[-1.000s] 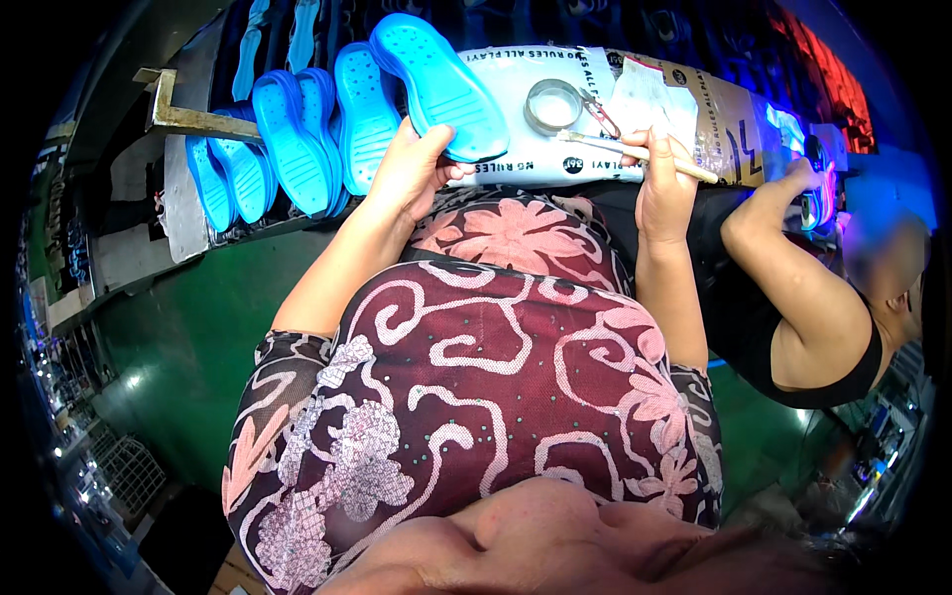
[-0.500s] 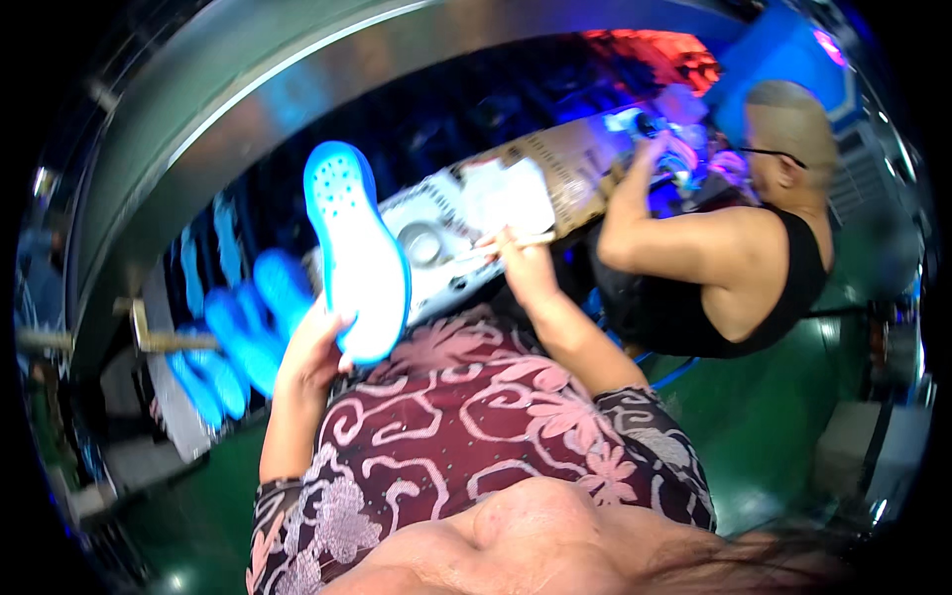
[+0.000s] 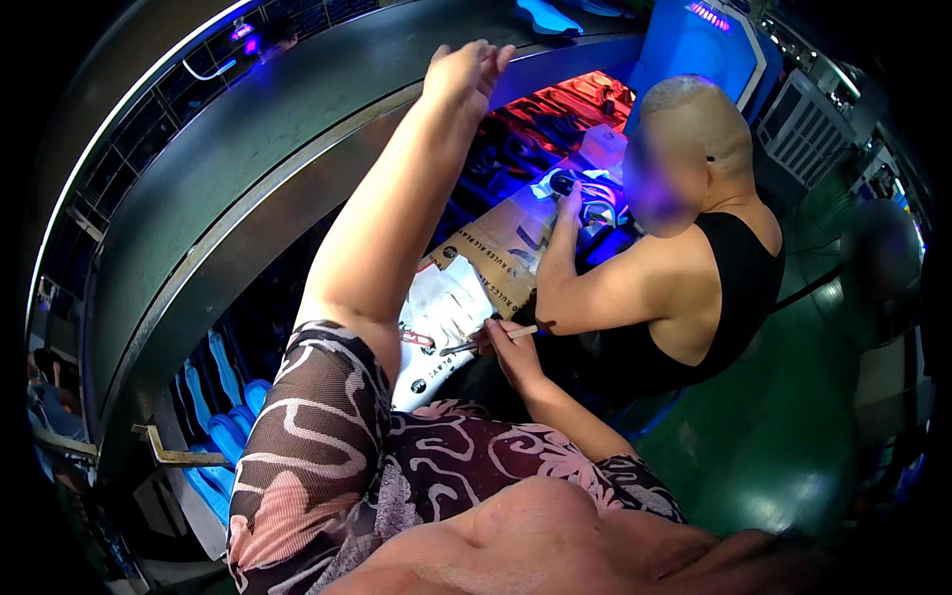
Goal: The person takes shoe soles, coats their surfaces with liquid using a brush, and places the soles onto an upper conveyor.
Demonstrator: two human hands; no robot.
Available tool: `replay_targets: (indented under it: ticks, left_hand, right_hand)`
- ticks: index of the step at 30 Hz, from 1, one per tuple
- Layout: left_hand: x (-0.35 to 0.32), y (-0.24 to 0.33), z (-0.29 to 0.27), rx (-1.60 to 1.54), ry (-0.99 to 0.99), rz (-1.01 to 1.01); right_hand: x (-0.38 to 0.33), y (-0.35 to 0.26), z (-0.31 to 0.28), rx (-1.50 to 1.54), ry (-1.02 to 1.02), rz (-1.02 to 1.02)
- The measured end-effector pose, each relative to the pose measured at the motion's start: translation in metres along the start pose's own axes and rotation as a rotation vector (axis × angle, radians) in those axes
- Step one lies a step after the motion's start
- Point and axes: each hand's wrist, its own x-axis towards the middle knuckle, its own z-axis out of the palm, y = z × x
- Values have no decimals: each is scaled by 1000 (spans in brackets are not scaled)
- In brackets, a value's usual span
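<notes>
My left arm stretches far out over the dark conveyor belt (image 3: pixel 297 129). At its end my left hand (image 3: pixel 466 74) is open, fingers extended and nothing visible in them. Just beyond it, a light-blue shoe sole (image 3: pixel 550 18) lies on the belt at the top edge. Low in front of me, my right hand (image 3: pixel 513 355) grips a brush (image 3: pixel 523 332) with a pale wooden handle, its dark tip pointing left. That tip is over a crumpled white sheet (image 3: pixel 441 307), which my left arm partly covers.
Several blue soles (image 3: pixel 230 431) stand in a rack at left, beside a metal bracket (image 3: pixel 159 446). To my right a co-worker (image 3: pixel 684 238) handles a shoe part under purple light. A printed cardboard sheet (image 3: pixel 506 248) lies between us; red-lit pieces (image 3: pixel 565 109) are behind.
My left hand has let go of the white-topped blue sole and moved up and away to the conveyor. My right hand still has the brush. The view has shifted.
</notes>
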Motion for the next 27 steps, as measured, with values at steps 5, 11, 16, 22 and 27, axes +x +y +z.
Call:
replay_targets:
  ticks: [5, 11, 16, 22, 27]
  left_hand:
    - [-116, 23, -56, 496, -359, 64]
    - [-266, 136, -238, 1207, 281, 176]
    - [-475, 224, -403, 2301, 890, 613]
    - [-591, 210, -446, 1602, 1221, -91]
    - [-563, 199, -454, 1504, 1135, -122]
  right_hand:
    - [12, 12, -12, -11, -46, -10]
    - [9, 21, 13, 57, -135, 25]
    - [7, 16, 42, 64, -192, 133]
    - [9, 15, 61, -48, -276, 138]
    - [-1, -5, 86, -166, -227, 122]
